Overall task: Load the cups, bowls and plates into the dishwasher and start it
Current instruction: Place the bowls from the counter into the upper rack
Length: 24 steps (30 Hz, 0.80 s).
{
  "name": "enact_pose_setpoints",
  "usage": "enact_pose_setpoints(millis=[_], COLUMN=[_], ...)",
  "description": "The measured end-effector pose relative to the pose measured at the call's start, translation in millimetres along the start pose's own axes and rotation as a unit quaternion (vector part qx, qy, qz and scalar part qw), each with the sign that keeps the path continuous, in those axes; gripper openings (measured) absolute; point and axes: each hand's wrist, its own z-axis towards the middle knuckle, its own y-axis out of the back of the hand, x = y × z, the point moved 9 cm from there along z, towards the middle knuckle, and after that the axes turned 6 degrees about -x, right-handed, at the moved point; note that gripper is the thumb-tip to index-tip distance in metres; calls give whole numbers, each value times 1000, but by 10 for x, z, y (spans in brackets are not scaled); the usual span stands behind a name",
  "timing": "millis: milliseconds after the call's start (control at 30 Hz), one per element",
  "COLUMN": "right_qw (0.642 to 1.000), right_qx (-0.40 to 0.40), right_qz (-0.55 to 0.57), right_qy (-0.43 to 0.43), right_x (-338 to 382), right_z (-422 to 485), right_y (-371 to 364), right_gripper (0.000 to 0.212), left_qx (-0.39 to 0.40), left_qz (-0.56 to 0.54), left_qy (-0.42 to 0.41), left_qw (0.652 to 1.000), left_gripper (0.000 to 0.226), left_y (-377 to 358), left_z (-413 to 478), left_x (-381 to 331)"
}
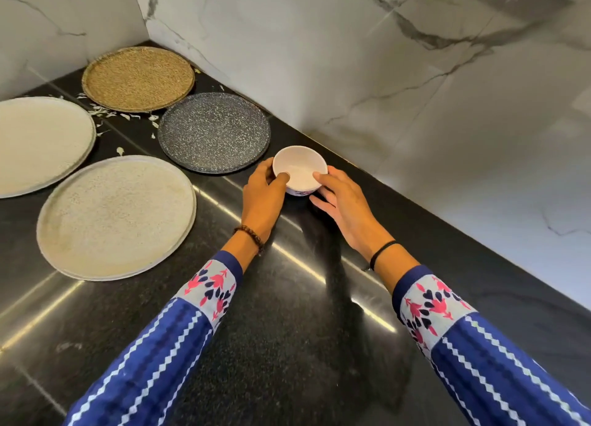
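Bowl (300,166) sits mid-frame on the black counter (287,329), close to the marble wall (415,89) at its 2 o'clock; whether it rests on the counter or is a hair above it, can't tell. Inside shows plain white glaze, w/ a soft sheen at the bottom. The outside is white too, w/ a band of dark blue and red print low on the wall (only a sliver shows btwn the hands). L hand (262,195) grips it from 9 o'clock: thumb hooked over the rim into the bowl, fingers curled round the outer wall. R hand (342,204) grips from 3 o'clock, thumb on the rim, fingers curved round the side. Dark plate (214,132), speckled white, lies flat just beside the bowl at 10 o'clock. Woven plate (138,78) is in the corner at 11 o'clock. Near cream plate (116,217) lies at 8 o'clock and far cream plate (38,144) at 9 o'clock, both w/ a grainy surface, glaze or residue I can't tell. White scraps (128,116) litter the counter btwn the woven, dark and far cream plates.
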Motion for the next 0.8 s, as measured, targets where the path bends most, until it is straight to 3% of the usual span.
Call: enact_pose_setpoints(millis=[233, 800], right_qw=[991, 940], right_qx=[-111, -287], right_qz=[69, 184], right_qy=[-20, -12], right_x=[-264, -1263], right_z=[-1039, -3498], right_y=[590, 2059], right_gripper=[30, 25], left_qx=[66, 228], left_qz=[-6, 11], left_qy=[-2, 56], left_qw=[998, 972], left_gripper=[35, 24], left_y=[82, -202], left_z=[-890, -3294], left_x=[136, 420])
